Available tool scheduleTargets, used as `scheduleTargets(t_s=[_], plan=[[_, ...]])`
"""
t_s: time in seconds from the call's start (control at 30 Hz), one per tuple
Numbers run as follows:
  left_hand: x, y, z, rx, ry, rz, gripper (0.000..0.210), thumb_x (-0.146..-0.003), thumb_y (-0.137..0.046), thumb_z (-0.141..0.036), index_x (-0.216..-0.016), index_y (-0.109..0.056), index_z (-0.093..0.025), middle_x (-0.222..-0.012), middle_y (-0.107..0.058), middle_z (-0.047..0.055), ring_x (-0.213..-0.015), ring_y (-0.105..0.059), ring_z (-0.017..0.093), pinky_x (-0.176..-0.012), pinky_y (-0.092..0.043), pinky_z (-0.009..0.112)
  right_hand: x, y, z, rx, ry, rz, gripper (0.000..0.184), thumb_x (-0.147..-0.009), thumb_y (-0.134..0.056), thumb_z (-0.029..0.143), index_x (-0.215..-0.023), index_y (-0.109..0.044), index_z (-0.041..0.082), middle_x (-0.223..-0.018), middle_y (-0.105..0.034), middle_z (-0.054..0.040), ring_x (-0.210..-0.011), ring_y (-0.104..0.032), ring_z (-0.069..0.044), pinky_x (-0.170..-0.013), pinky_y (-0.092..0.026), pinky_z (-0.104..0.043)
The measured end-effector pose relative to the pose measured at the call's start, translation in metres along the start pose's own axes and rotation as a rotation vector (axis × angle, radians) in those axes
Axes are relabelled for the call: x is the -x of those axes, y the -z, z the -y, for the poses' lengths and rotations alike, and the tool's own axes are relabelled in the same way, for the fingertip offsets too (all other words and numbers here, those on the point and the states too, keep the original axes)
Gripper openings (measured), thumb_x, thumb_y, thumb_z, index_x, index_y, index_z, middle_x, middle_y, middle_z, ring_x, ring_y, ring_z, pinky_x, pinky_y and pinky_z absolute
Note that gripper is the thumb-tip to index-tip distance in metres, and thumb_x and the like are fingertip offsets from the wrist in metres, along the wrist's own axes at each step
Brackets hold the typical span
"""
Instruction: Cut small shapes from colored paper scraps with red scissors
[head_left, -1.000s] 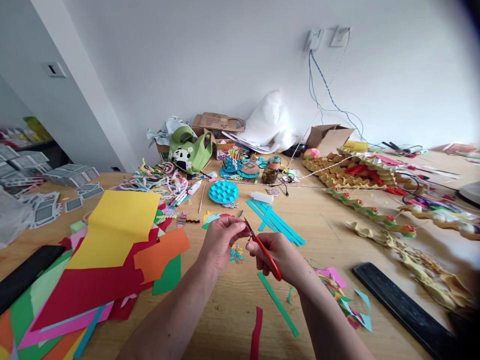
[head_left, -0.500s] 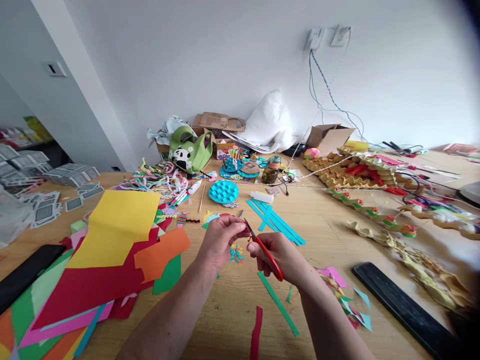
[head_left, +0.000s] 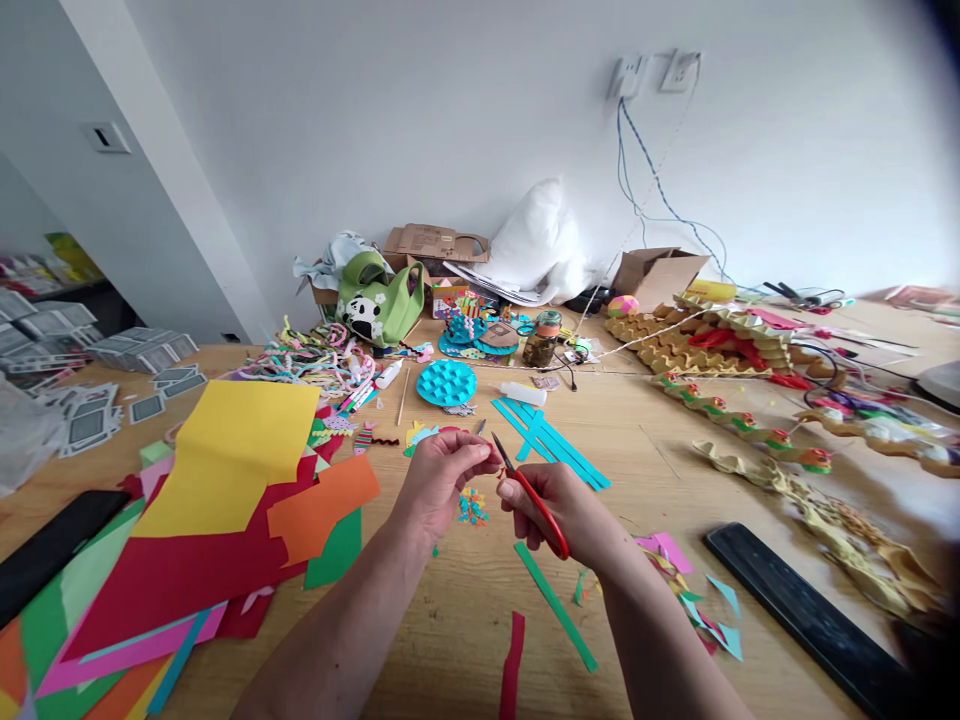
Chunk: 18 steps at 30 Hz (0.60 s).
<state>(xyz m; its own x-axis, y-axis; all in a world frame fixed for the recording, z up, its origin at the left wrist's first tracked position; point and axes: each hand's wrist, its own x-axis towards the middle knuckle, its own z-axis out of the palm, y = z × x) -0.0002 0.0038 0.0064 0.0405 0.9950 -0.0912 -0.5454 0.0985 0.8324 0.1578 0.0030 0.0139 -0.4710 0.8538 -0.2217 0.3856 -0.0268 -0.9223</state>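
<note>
My right hand [head_left: 551, 502] grips a pair of red-handled scissors [head_left: 546, 515], its dark blades pointing up and left towards my other hand. Thumb and fingers of my left hand [head_left: 444, 472] are pinched on a small piece of red paper [head_left: 493, 456], mostly hidden by the fingers. The blade tips are close beside that paper. Below the hands lies a small pile of blue, orange and yellow paper bits [head_left: 472, 507]. A green paper strip [head_left: 555, 607] and a red paper strip [head_left: 513, 665] rest on the wooden table [head_left: 420, 630] between my forearms.
Coloured paper sheets [head_left: 217, 470] are heaped at the left. Blue strips [head_left: 559, 448] and a round blue piece [head_left: 447, 383] lie beyond my hands. Paper scraps [head_left: 701, 600] and a black phone-like slab [head_left: 802, 610] are at the right, near egg-carton pieces [head_left: 810, 500].
The scissors have shifted slightly, with the blade tips a little to the right and up. My left hand stays almost where it was, still pinching the red paper.
</note>
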Motion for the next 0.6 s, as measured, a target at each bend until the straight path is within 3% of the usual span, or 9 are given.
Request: scheduleTargets(t_s=[0.6], plan=[[-0.0018,0.0035,-0.0015,-0.079,0.026,0.039,0.012,-0.057,-0.074,-0.018,-0.063,-0.066,-0.011,-0.065,-0.066,0.004,-0.059,-0.063,0.015,-0.069,-0.049,0.033,0.0015,0.0026,-0.0020,-0.014,0.002,0.082,0.049,-0.073,-0.061,0.064,-0.068,-0.054,0.016,-0.053,-0.059,-0.0006,-0.043,-0.055,-0.011,-0.040,-0.035,-0.019]])
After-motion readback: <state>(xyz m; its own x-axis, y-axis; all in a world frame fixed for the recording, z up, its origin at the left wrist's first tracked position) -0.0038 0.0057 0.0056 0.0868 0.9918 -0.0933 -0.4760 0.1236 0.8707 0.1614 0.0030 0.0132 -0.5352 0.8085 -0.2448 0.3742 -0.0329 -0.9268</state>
